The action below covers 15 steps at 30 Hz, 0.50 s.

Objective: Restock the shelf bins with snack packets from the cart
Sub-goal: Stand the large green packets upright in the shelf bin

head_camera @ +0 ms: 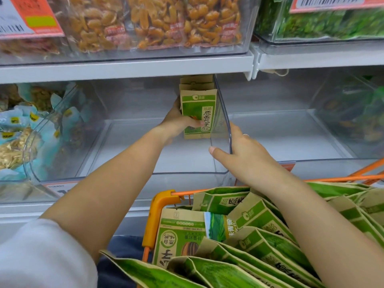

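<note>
My left hand grips a small stack of green and brown snack packets, standing upright against the right wall inside a clear shelf bin. My right hand holds the clear side wall of that bin, thumb on the inside, fingers on the outside. The bin holds nothing else that I can see. Below, an orange cart is full of several more of the same green packets, lying tilted and overlapping.
A neighbouring clear bin sits to the right. The left bin holds pale blue snack bags. The upper shelf carries bins of orange snacks and green packets. Orange price tags hang on the bin fronts.
</note>
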Each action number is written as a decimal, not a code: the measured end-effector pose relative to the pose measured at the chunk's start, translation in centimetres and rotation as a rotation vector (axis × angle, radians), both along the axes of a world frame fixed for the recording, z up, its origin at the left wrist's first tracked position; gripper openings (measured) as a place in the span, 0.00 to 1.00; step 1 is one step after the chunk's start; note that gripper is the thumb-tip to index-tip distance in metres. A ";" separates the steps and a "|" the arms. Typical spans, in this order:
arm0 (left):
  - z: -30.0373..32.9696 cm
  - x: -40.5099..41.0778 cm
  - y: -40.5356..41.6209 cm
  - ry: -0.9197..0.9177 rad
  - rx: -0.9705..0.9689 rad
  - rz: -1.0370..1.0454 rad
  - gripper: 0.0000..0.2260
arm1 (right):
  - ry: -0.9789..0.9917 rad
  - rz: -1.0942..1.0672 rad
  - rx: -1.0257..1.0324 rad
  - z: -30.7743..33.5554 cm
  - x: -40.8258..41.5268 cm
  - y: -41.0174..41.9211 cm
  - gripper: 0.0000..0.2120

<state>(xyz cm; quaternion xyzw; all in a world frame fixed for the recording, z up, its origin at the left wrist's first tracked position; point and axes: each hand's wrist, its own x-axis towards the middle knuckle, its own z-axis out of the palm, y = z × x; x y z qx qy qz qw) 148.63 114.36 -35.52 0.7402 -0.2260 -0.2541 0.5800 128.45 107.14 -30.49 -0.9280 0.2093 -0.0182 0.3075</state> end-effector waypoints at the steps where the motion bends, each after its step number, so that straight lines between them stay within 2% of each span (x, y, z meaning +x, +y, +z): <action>1: 0.0 0.0 0.0 0.004 -0.005 -0.002 0.38 | 0.000 0.000 0.002 0.0 0.0 0.0 0.33; 5: 0.5 -0.4 0.0 0.045 -0.028 -0.004 0.32 | 0.010 0.007 -0.004 0.2 -0.1 0.1 0.34; 10: 0.8 -0.6 0.2 0.046 -0.043 0.052 0.30 | 0.004 0.011 -0.004 0.2 -0.2 0.1 0.34; 15: 1.0 -0.7 0.3 0.073 -0.076 0.066 0.22 | 0.006 0.010 -0.009 0.3 -0.2 0.1 0.35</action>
